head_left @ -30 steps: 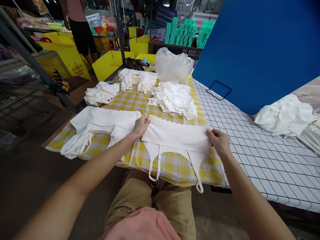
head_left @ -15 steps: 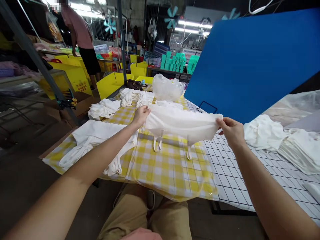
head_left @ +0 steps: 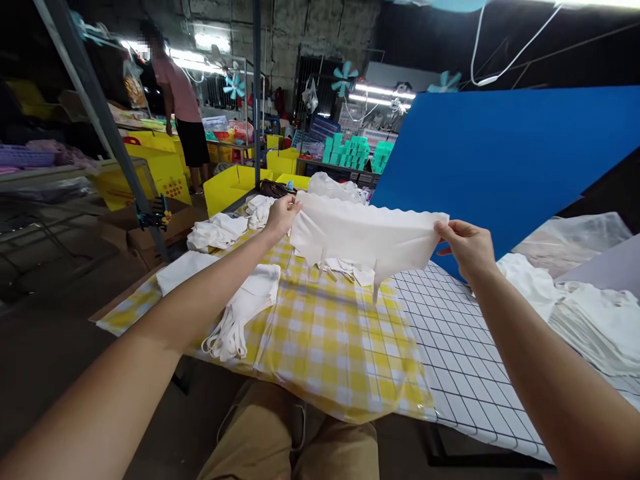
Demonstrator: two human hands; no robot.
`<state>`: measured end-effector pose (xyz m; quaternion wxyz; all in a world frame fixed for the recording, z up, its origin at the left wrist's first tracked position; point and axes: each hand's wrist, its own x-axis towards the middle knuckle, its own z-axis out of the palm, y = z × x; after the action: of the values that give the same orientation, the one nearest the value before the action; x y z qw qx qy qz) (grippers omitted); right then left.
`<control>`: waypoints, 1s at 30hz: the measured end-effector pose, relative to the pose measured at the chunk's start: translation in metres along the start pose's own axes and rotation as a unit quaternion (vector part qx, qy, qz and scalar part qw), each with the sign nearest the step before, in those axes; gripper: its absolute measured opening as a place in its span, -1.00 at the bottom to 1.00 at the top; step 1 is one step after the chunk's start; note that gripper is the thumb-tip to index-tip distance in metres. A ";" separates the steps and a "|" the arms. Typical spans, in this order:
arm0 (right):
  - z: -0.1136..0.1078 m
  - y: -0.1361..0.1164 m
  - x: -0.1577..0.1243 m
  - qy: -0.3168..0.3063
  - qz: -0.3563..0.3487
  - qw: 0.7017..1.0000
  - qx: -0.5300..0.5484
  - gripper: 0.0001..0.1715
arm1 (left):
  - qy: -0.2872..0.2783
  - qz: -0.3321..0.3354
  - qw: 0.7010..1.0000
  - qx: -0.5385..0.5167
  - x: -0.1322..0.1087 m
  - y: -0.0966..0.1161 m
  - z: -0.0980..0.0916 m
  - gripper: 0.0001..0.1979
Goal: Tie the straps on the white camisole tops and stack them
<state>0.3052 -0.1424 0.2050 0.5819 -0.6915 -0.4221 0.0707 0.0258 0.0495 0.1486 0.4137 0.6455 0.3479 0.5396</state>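
Observation:
I hold a white strappy garment [head_left: 365, 233] stretched out in the air above the table. My left hand [head_left: 281, 215] pinches its left edge and my right hand [head_left: 465, 248] pinches its right edge. Its thin straps dangle below, over the yellow checked tablecloth [head_left: 330, 333]. A flat stack of similar white garments [head_left: 240, 303] lies on the cloth under my left forearm, straps toward me.
More white garment piles [head_left: 217, 231] and a clear plastic bag [head_left: 335, 188] sit at the table's far end. A blue board [head_left: 500, 160] leans at right above a white grid surface [head_left: 460, 360]. Folded white stacks [head_left: 595, 320] lie far right. A person [head_left: 183, 120] stands by yellow bins [head_left: 235, 187].
Both hands have lifted the garment off the tablecloth and raised it higher in the air, held taut between them. My view has tilted upward.

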 end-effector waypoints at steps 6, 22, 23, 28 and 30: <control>0.008 -0.017 -0.010 -0.002 -0.006 1.000 0.020 -0.82 | 0.005 0.034 0.999 0.013 -0.005 0.009 -0.017 -0.88; 0.103 -0.093 -0.076 -0.222 -0.087 0.954 0.184 -0.57 | 0.148 0.037 0.988 0.001 -0.055 0.062 -0.200 -0.80; 0.112 -0.096 -0.082 -0.249 -0.083 0.944 0.199 -0.59 | 0.155 0.031 0.987 0.006 -0.058 0.062 -0.214 -0.80; 0.168 -0.080 -0.103 -0.345 -0.008 0.906 0.247 -0.61 | 0.159 -0.060 0.984 0.058 -0.060 0.026 -0.270 -0.73; 0.200 -0.055 -0.107 -0.351 0.044 0.909 0.223 -0.59 | 0.153 -0.116 0.975 0.108 -0.057 -0.007 -0.278 -0.69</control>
<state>0.0913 -0.0664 0.1479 0.5315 -0.4925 -0.5415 0.4262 -0.2577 0.0456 0.1398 0.3429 0.5514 0.5360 0.5395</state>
